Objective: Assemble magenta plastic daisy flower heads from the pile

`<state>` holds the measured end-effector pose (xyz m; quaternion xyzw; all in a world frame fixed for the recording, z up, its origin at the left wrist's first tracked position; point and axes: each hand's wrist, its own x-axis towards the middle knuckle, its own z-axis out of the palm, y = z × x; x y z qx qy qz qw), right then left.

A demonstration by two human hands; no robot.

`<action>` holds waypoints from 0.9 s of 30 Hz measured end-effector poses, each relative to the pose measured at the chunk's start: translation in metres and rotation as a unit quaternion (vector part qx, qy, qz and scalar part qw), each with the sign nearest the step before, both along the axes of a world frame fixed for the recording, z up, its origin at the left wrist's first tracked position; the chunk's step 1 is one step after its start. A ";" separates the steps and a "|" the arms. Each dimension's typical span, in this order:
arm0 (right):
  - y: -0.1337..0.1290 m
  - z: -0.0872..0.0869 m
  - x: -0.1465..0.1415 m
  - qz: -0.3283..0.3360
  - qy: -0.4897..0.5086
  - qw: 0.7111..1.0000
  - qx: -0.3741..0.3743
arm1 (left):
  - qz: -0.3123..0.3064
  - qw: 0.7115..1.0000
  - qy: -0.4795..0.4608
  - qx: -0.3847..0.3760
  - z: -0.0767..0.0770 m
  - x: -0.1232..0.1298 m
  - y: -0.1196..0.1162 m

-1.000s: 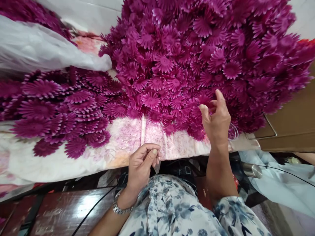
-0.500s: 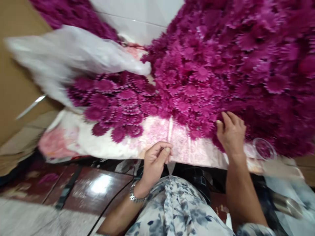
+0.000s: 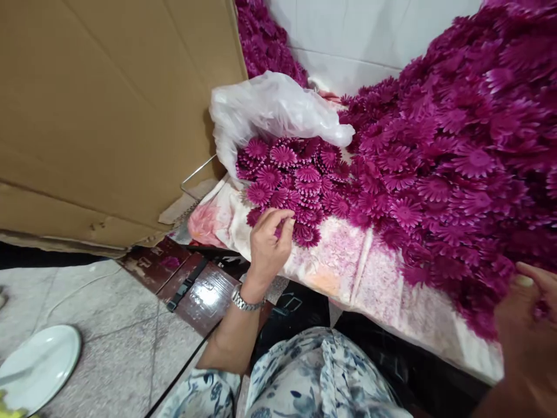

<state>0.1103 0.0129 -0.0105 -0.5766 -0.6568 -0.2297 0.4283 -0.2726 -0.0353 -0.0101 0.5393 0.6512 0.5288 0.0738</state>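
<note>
Magenta flower heads lie in a smaller pile point(image 3: 307, 174) at the centre and a large heap point(image 3: 470, 168) on the right. My left hand point(image 3: 270, 244), with a metal watch on its wrist, is at the front edge of the smaller pile. Its thumb and forefinger are pinched close together; anything between them is too small to make out. At the right edge my right hand point(image 3: 528, 307) is cut off by the frame, thumb and forefinger close together beside the heap's front. What it holds, if anything, is hidden.
A white plastic bag point(image 3: 278, 107) lies behind the smaller pile. A big cardboard box point(image 3: 108, 116) stands on the left. The stained floral cloth point(image 3: 348, 261) covers the work surface. On the floor at lower left is a white plate point(image 3: 43, 366).
The view has turned left, showing more of the box and the plate. My left hand has moved from the bare cloth to the smaller pile. My right hand now sits at the frame's edge.
</note>
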 end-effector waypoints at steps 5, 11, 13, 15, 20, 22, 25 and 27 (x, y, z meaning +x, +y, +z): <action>-0.023 0.019 -0.055 0.119 -0.122 0.985 0.011 | -0.071 0.961 0.265 -0.020 0.016 0.017 0.031; -0.027 0.015 -0.086 0.247 -0.118 0.960 -0.051 | -0.188 0.873 0.436 -0.110 0.016 0.049 0.079; -0.027 0.011 -0.084 0.257 -0.110 0.958 -0.063 | -0.206 0.860 0.448 -0.133 0.012 0.052 0.090; -0.028 0.007 -0.081 0.261 -0.101 0.958 -0.069 | -0.206 0.855 0.455 -0.139 0.010 0.051 0.095; -0.031 -0.001 -0.074 0.268 -0.075 0.956 -0.091 | -0.189 0.852 0.470 -0.133 0.020 0.043 0.089; -0.033 -0.002 -0.073 0.275 -0.063 0.954 -0.101 | -0.191 0.866 0.441 -0.137 0.025 0.037 0.083; -0.037 -0.004 -0.074 0.287 -0.042 0.949 -0.121 | -0.213 0.925 0.298 -0.102 0.030 0.029 0.073; -0.039 -0.005 -0.077 0.303 -0.022 0.944 -0.132 | -0.245 0.959 0.124 -0.075 0.031 0.030 0.064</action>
